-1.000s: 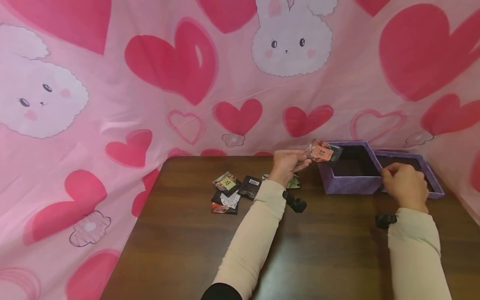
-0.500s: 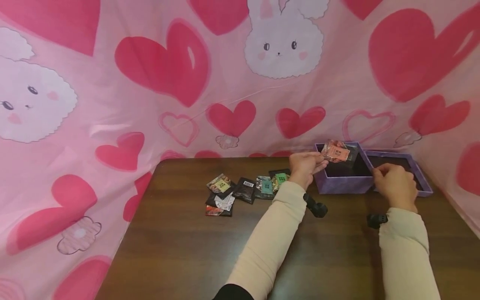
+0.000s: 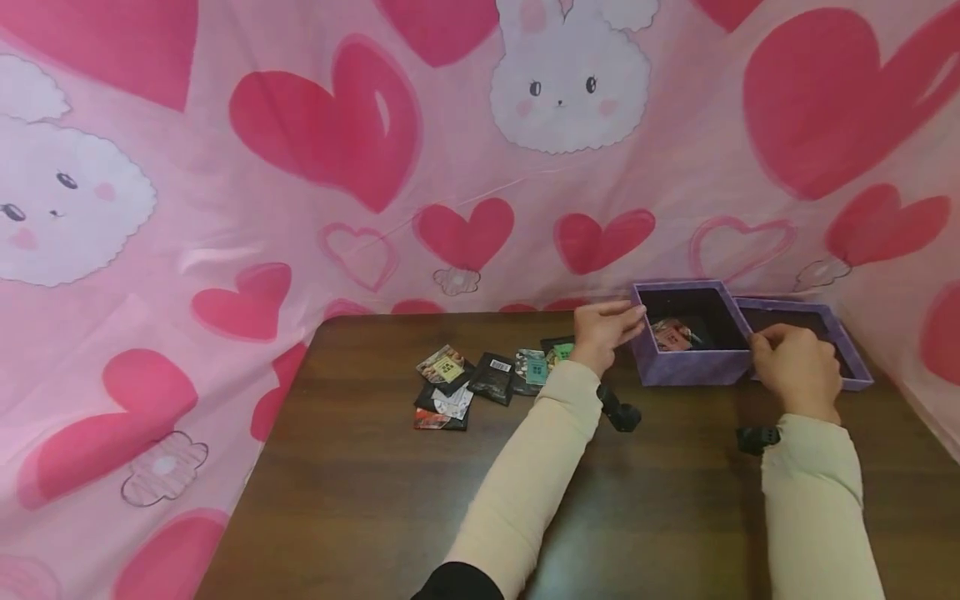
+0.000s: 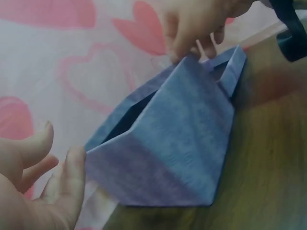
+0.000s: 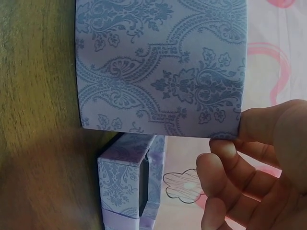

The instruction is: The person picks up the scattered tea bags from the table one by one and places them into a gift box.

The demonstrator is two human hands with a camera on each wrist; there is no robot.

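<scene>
While the pink heart-and-rabbit cloth (image 3: 225,208) fills the backdrop, the entries below run down in size.

Tabletop (image 3: 375,500): dark brown wood, carrying everything listed.

Box (image 3: 686,367): open, square, lavender card with a darker paisley print and a dark inside; stands at the far right of the tabletop. Likely light and stiff but crushable at the walls, so best taken at two opposite corners or walls, low down.

Lid (image 3: 851,379): same paper, lying inside-up, touching the box's right side.

Left hand (image 3: 603,329): fingers loosely spread and holding nothing, beside the box's near left corner; the left wrist view shows fingertips just beside the wall, contact unclear.

Right hand (image 3: 795,367): fingers curled at the box's near right corner, fingertips on its edge.

Packets (image 3: 487,379): a small heap of flat foil sachets, black, green, yellow and red, left of the box. Light, limp, probably slippery; pinch by an edge.

Packet in box (image 3: 673,335): one reddish sachet on the dark floor.
</scene>
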